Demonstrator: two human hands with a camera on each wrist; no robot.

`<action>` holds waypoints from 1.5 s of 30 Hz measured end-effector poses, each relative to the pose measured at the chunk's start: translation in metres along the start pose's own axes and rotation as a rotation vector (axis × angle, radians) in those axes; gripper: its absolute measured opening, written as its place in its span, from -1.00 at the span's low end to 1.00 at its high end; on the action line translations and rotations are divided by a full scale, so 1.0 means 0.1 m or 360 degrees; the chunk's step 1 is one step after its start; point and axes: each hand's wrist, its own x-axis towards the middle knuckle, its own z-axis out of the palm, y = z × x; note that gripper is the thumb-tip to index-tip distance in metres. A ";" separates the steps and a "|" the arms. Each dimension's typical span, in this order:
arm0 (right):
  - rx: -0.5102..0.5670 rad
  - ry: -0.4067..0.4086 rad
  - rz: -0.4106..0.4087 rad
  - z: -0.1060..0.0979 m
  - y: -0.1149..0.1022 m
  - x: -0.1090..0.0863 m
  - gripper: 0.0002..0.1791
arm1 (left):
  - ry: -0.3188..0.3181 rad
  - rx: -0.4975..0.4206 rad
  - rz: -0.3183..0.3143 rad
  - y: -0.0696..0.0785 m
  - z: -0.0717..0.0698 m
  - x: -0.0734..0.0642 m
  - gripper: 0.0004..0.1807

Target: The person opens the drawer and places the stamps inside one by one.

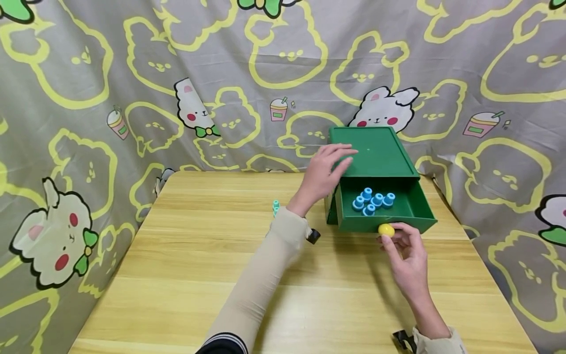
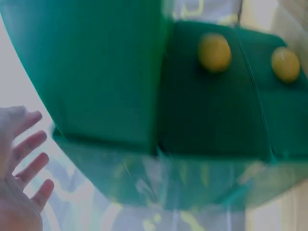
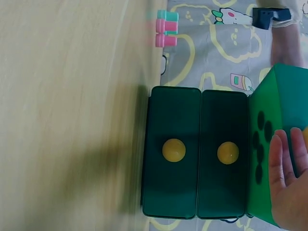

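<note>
A green drawer cabinet (image 1: 371, 150) stands at the table's back right, its top drawer (image 1: 422, 209) pulled out. Inside the drawer lie several small blue flanged pegs (image 1: 377, 199). My right hand (image 1: 409, 260) pinches the yellow round knob (image 1: 386, 230) on that drawer's front between thumb and fingers. Spread loosely, the fingers of my left hand (image 1: 325, 169) overlap the left edge of the cabinet top in the head view; this hand holds nothing. Two lower drawers, one with a yellow knob (image 3: 173, 150) and one with another yellow knob (image 3: 228, 152), are closed in the right wrist view.
Behind the left forearm, small teal pegs (image 1: 276, 205) stand on the wooden table (image 1: 199, 255). Beside them, pink pegs (image 3: 166, 33) show in the right wrist view. A patterned grey curtain (image 1: 230, 59) hangs close behind the cabinet and along both sides.
</note>
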 end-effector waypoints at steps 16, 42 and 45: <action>0.0036 0.0005 0.0031 0.01 0.04 -0.01 -0.63 | -0.0050 -0.0385 -0.0286 -0.37 0.17 -0.07 -0.65; -0.0089 -0.0021 -0.0036 -0.01 0.03 0.04 -0.63 | -0.0004 -0.0554 -0.0297 -0.39 0.21 -0.09 -0.68; -0.0122 -0.0023 -0.0034 -0.02 0.03 0.06 -0.62 | -0.0002 -0.0560 -0.0293 -0.39 0.22 -0.09 -0.68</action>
